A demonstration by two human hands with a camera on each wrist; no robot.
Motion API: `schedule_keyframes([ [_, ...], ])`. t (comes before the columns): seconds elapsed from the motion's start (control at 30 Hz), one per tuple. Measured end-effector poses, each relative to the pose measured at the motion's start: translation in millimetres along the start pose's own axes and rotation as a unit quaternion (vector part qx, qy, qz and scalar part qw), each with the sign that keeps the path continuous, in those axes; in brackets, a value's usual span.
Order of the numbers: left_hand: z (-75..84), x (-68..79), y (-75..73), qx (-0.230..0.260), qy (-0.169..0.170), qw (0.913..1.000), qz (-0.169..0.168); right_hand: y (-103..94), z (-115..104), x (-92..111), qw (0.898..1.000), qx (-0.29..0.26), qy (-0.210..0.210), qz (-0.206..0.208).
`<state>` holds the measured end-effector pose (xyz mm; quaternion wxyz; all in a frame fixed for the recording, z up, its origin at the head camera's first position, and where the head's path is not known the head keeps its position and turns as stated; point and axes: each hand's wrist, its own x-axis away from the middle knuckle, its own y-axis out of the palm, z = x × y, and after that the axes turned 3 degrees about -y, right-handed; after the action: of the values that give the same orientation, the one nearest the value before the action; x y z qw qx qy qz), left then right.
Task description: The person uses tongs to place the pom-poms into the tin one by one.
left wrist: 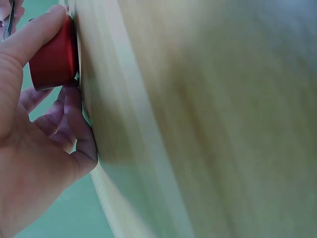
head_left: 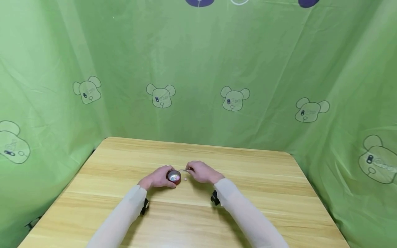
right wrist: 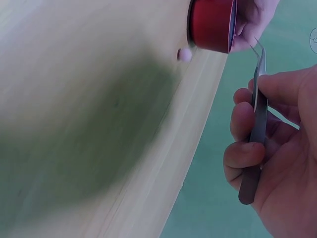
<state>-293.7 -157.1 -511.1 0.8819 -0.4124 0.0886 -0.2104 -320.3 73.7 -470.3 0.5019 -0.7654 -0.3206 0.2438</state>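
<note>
A small round red tin [head_left: 177,183] stands on the wooden table, with pink and pale bits [head_left: 176,178] inside its silvery interior. My left hand [head_left: 159,176] holds it from the left; the left wrist view shows the thumb along one side of the red wall [left wrist: 53,54] and fingers on the other. Dark metal tweezers [right wrist: 258,119] with bent fine tips are gripped in my right hand [head_left: 201,172]. Their tips are apart, near the tin's rim, with nothing visible between them. One small pale pink bead [right wrist: 184,54] lies on the table beside the tin.
The wood-grain table [head_left: 248,193] spreads out around both hands. A green curtain [head_left: 198,120] printed with bear heads hangs behind it and at both sides. Dark wrist devices [head_left: 214,198] sit under the pale sleeves.
</note>
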Motion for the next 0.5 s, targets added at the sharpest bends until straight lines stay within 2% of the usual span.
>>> schedule_keyframes([
  [0.5, 1.0, 1.5, -1.3, 0.000, -0.010, 0.9999, -0.003, -2.7, 17, 22, 0.999, 0.029, 0.008, -0.011],
])
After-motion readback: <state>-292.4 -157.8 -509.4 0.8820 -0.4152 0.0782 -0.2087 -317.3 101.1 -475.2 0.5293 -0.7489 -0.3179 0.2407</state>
